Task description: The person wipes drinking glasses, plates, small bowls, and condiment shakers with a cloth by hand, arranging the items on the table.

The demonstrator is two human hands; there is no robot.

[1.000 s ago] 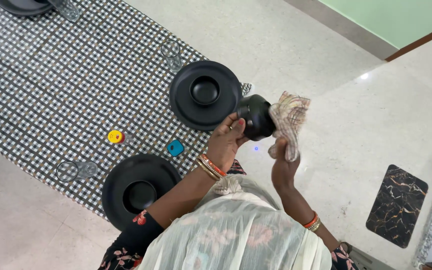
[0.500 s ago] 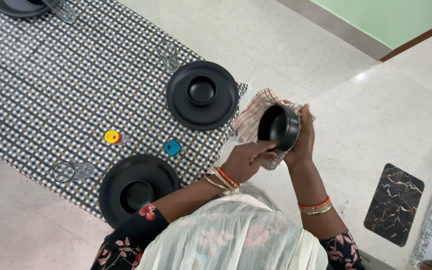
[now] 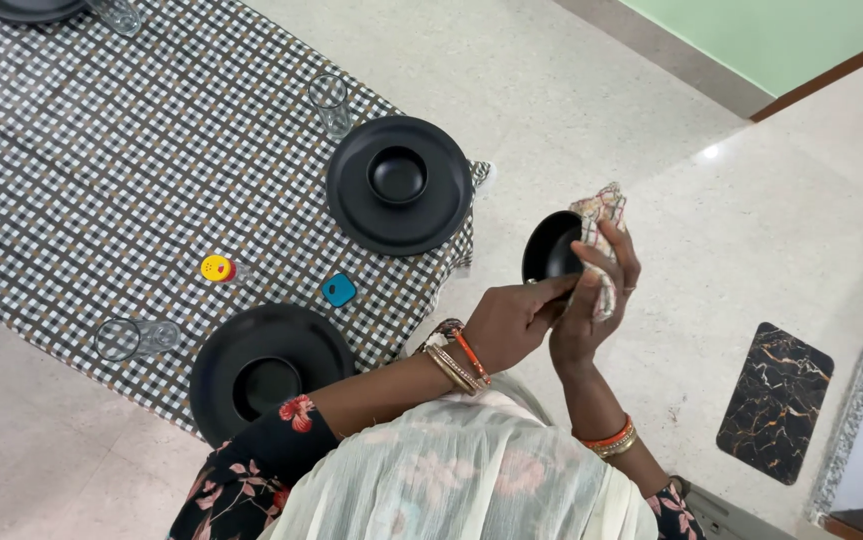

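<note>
My left hand (image 3: 511, 322) grips the lower rim of a small black bowl (image 3: 548, 248), held in the air over the pale floor. My right hand (image 3: 596, 300) presses a checked cloth (image 3: 599, 232) against the bowl's right side and inner edge. The bowl's opening faces the camera. Both wrists carry orange and gold bangles.
A black-and-white checked mat (image 3: 131, 170) lies on the floor. On it are two black plates (image 3: 351, 205), (image 3: 213, 362), each with a bowl, clear glasses (image 3: 329, 102), (image 3: 131, 338), a yellow-capped shaker (image 3: 217, 269) and a small blue box (image 3: 338, 290). A dark marble tile (image 3: 773, 402) lies at right.
The bowl turned from bottom-up to opening toward the camera. The cloth moved from under the bowl to its right edge, bunched in my right hand.
</note>
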